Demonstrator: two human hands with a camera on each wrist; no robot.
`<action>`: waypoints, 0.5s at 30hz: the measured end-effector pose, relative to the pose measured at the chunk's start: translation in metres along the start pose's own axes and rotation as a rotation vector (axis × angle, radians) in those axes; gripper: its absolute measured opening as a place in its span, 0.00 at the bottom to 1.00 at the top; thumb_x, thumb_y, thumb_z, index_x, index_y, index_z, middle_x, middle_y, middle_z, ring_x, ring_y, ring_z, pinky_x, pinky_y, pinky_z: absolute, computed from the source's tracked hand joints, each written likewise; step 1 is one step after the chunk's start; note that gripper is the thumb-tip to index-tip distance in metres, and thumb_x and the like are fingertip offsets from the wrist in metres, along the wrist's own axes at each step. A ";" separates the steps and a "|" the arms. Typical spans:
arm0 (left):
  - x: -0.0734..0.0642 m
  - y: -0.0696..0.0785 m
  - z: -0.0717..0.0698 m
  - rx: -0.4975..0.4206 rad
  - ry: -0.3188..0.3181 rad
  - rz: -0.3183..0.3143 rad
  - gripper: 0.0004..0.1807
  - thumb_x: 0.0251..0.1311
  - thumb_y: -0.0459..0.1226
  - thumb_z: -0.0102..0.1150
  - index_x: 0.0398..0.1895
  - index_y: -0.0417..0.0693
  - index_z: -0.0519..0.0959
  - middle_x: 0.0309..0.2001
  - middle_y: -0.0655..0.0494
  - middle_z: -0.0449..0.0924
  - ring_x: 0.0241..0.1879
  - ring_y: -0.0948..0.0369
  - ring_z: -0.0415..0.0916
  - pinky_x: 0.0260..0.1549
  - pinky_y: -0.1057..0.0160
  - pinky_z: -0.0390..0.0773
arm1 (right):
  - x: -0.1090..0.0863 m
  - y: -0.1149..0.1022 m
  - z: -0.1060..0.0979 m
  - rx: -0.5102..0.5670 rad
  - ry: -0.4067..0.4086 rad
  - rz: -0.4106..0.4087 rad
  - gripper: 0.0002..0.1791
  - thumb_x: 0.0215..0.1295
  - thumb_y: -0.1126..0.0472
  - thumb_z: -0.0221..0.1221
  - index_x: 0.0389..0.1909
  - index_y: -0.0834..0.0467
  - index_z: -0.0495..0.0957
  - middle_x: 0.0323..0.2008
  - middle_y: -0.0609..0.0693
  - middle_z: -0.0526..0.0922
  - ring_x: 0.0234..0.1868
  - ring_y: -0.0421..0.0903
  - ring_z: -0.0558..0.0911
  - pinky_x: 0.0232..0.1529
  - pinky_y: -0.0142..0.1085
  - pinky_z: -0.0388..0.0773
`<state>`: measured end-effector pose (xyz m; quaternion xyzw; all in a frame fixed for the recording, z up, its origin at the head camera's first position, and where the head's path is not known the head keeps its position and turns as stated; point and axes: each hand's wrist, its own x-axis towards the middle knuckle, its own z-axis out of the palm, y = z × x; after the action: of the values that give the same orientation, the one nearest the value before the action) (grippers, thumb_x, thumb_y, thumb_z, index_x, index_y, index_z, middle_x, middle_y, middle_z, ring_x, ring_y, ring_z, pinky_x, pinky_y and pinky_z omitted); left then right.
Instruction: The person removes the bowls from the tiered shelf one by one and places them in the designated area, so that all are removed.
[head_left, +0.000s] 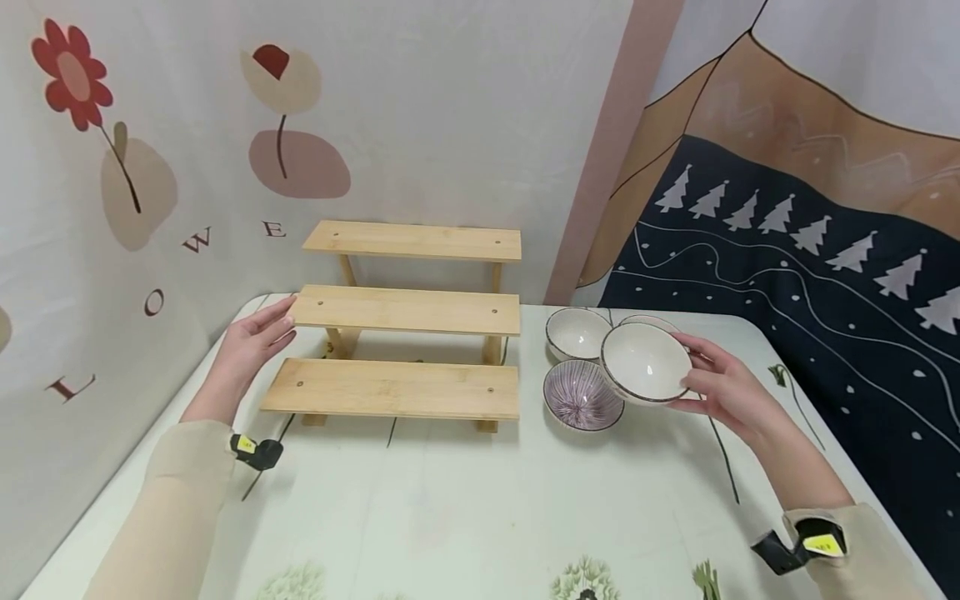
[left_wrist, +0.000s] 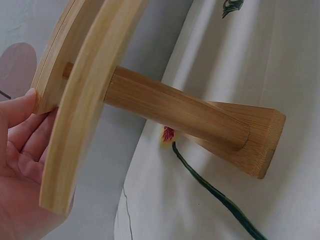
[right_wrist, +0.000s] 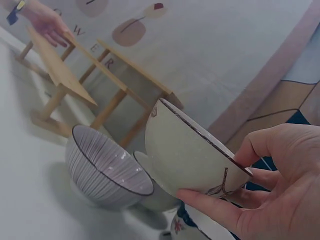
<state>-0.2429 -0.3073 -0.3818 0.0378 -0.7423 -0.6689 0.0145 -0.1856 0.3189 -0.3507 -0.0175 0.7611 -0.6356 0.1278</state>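
My right hand (head_left: 723,387) grips a white bowl (head_left: 647,362) with a dark rim by its right side, the thumb and fingers on either side of the wall. It is tilted above the other bowls. Below it to the left sits a purple-striped bowl (head_left: 583,395), and behind that another white bowl (head_left: 577,332). One more bowl (right_wrist: 182,226), with a floral pattern, is partly hidden. At the left end of a three-tier wooden shelf stand (head_left: 405,310), my left hand (head_left: 251,346) holds the middle board, thumb and fingertips at its end.
The stand and bowls are on a table with a pale, flower-printed cloth (head_left: 450,508). Behind hangs a light curtain (head_left: 465,108) with flowers and letters. A dark printed cloth (head_left: 817,325) with white trees hangs along the right edge.
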 end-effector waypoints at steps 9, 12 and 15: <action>-0.002 0.000 -0.001 0.045 -0.012 0.003 0.39 0.68 0.49 0.58 0.77 0.46 0.57 0.79 0.51 0.52 0.47 0.88 0.73 0.58 0.79 0.75 | -0.007 0.020 -0.016 0.102 0.006 0.036 0.37 0.70 0.72 0.50 0.77 0.51 0.53 0.50 0.31 0.74 0.45 0.34 0.80 0.43 0.37 0.91; -0.002 0.000 -0.001 0.047 -0.013 0.003 0.39 0.68 0.49 0.58 0.77 0.46 0.57 0.79 0.50 0.52 0.47 0.88 0.73 0.58 0.79 0.75 | -0.008 0.027 -0.020 0.097 0.014 0.054 0.37 0.70 0.72 0.49 0.77 0.50 0.52 0.50 0.33 0.73 0.45 0.35 0.80 0.44 0.37 0.91; -0.002 0.000 -0.001 0.048 -0.011 0.005 0.39 0.68 0.49 0.58 0.77 0.45 0.56 0.79 0.50 0.52 0.46 0.88 0.73 0.56 0.81 0.76 | -0.010 0.034 -0.024 0.122 0.014 0.059 0.35 0.69 0.73 0.49 0.73 0.47 0.57 0.49 0.33 0.75 0.45 0.35 0.79 0.43 0.38 0.91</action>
<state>-0.2414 -0.3078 -0.3812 0.0328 -0.7581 -0.6512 0.0110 -0.1770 0.3505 -0.3780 0.0175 0.7219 -0.6770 0.1420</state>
